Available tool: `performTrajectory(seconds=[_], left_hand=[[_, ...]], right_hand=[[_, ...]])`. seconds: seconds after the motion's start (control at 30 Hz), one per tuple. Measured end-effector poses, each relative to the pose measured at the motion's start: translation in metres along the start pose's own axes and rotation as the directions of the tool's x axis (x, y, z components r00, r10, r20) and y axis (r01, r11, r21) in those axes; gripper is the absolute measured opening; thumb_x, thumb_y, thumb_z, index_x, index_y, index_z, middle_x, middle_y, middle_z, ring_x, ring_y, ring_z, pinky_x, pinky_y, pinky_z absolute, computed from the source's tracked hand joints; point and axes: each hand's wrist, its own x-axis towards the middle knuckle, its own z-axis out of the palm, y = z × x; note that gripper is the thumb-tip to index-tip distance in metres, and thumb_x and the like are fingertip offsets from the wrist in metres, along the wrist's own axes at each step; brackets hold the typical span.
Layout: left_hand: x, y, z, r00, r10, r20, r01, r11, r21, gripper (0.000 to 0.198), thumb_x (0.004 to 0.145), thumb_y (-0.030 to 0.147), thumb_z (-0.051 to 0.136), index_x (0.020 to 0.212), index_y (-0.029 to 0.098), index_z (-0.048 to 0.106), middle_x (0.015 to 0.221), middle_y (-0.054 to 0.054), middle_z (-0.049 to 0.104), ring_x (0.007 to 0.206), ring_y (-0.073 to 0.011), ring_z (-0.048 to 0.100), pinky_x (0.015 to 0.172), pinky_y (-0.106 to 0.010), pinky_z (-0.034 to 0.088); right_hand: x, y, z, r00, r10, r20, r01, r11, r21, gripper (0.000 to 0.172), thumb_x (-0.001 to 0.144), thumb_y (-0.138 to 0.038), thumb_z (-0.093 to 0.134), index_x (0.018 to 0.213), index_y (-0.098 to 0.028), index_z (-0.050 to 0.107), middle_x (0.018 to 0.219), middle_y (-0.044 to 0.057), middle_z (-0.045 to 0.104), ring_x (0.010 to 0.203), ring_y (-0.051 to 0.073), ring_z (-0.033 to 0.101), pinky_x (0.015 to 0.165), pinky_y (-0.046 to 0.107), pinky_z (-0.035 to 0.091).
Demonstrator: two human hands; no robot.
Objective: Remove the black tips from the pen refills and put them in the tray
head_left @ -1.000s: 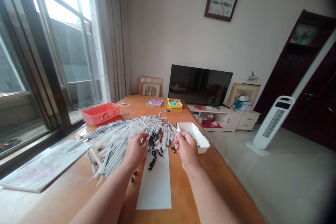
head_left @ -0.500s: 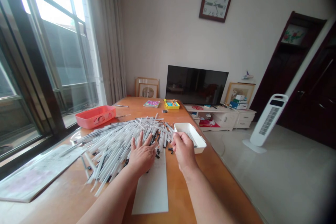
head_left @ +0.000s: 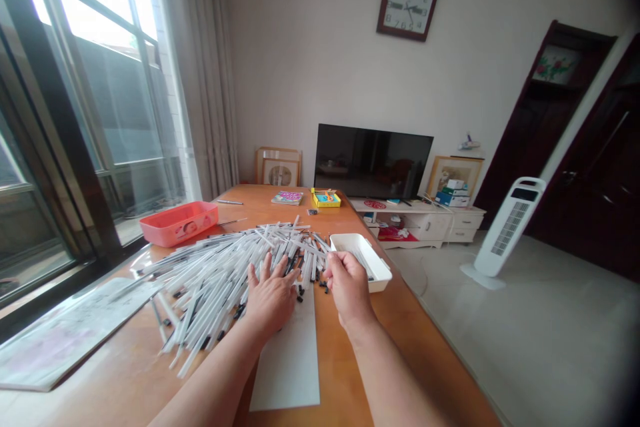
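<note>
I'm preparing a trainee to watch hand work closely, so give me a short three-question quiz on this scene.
1. Which hand has its fingers spread over the pile of tubes, and which has its fingers curled in?
2. True or false: the red container stands farther left in the picture than the white container.
3. Fill in the missing word: a square ____ hangs higher than the television.

Key:
1. The left hand is spread; the right hand has its fingers curled in.
2. True.
3. Clock.
</note>
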Motion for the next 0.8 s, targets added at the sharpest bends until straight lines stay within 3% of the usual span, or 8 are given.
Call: performTrajectory(seconds=[0.3, 0.5, 0.6, 0.67, 0.73, 0.8], left_hand=[[0.000, -0.002, 0.000, 1.000, 0.000, -0.020, 0.000, 1.000, -0.018, 0.024, 0.089, 0.029, 0.054, 0.102, 0.030, 0.074, 0.145, -0.009, 0.056, 0.148, -0.0430, 0.023, 0.111, -0.073, -0.004], [0.000, -0.002, -0.003, 1.000, 0.002, -0.026, -0.003, 0.998, -0.059, 0.022, 0.091, 0.026, 0.051, 0.087, 0.028, 0.072, 0.133, -0.007, 0.064, 0.141, -0.0408, 0.033, 0.112, -0.071, -0.003], [0.002, -0.003, -0.007, 0.996, -0.014, -0.089, 0.004, 0.994, -0.113, 0.020, 0.090, 0.026, 0.052, 0.081, 0.026, 0.070, 0.123, -0.006, 0.069, 0.137, -0.0388, 0.038, 0.114, -0.068, -0.002], [0.006, -0.004, -0.011, 0.988, -0.045, -0.147, 0.014, 0.979, -0.202, 0.019, 0.090, 0.028, 0.054, 0.079, 0.025, 0.069, 0.111, -0.008, 0.072, 0.130, -0.0359, 0.046, 0.115, -0.062, 0.010], [0.009, -0.005, -0.015, 0.981, -0.116, -0.156, 0.047, 0.921, -0.388, 0.018, 0.088, 0.033, 0.056, 0.079, 0.023, 0.068, 0.095, -0.009, 0.073, 0.112, -0.0314, 0.058, 0.108, -0.052, 0.032], [0.011, -0.004, -0.019, 0.974, -0.218, -0.068, 0.121, 0.744, -0.657, 0.021, 0.086, 0.039, 0.059, 0.080, 0.020, 0.067, 0.083, -0.008, 0.071, 0.091, -0.0261, 0.065, 0.092, -0.042, 0.046]], right_hand=[[-0.001, -0.001, 0.000, 1.000, -0.004, -0.002, 0.004, 1.000, -0.014, 0.031, 0.087, -0.049, 0.063, 0.079, -0.020, 0.060, 0.061, -0.003, 0.057, 0.050, 0.010, 0.042, 0.048, 0.023, 0.035], [-0.001, 0.001, -0.001, 1.000, 0.004, 0.001, -0.004, 1.000, -0.021, 0.030, 0.088, -0.049, 0.062, 0.081, -0.020, 0.061, 0.061, -0.003, 0.057, 0.050, 0.010, 0.043, 0.048, 0.022, 0.035], [-0.001, 0.001, -0.001, 1.000, 0.010, 0.001, -0.010, 1.000, -0.022, 0.031, 0.088, -0.049, 0.062, 0.081, -0.019, 0.061, 0.061, -0.003, 0.057, 0.050, 0.009, 0.043, 0.048, 0.021, 0.034], [-0.001, 0.001, 0.000, 1.000, 0.011, -0.002, -0.011, 1.000, -0.029, 0.032, 0.089, -0.050, 0.062, 0.082, -0.019, 0.061, 0.061, -0.003, 0.057, 0.050, 0.009, 0.043, 0.048, 0.021, 0.035], [-0.002, 0.001, 0.000, 1.000, 0.010, -0.003, -0.010, 0.999, -0.039, 0.033, 0.089, -0.051, 0.061, 0.083, -0.019, 0.062, 0.062, -0.002, 0.058, 0.051, 0.009, 0.044, 0.049, 0.021, 0.035], [-0.002, 0.001, 0.000, 1.000, 0.011, 0.008, -0.011, 0.999, -0.046, 0.034, 0.089, -0.052, 0.061, 0.084, -0.018, 0.062, 0.062, -0.002, 0.059, 0.052, 0.010, 0.045, 0.049, 0.021, 0.036]])
